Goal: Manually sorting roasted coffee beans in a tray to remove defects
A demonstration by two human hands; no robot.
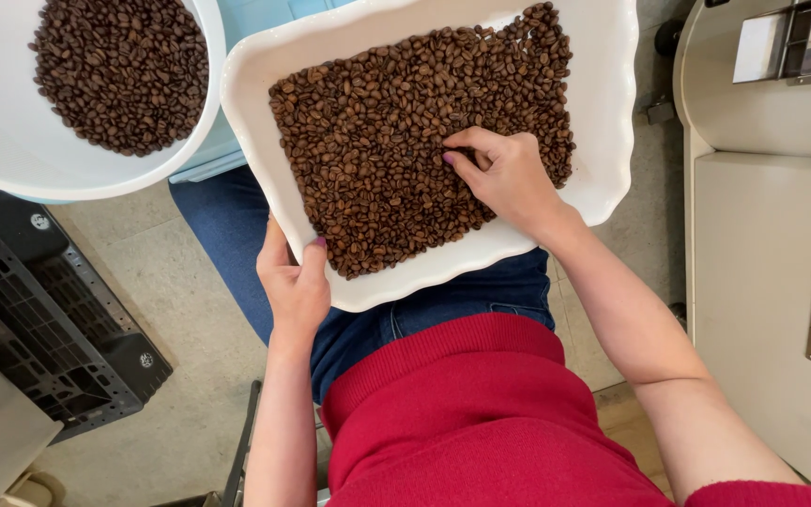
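Observation:
A white rectangular tray (603,103) with a wavy rim rests on my lap, covered with a layer of brown roasted coffee beans (377,141). My left hand (295,282) grips the tray's near left corner, thumb on the rim. My right hand (504,174) lies on the beans at the right of the tray, fingers curled with thumb and forefinger pinched together among them; what they hold is hidden.
A white round bowl (2,141) with more coffee beans (124,70) sits at upper left on a pale blue surface (237,23). A black plastic pallet (49,329) lies on the floor at left. A cream-coloured machine (762,235) stands at right.

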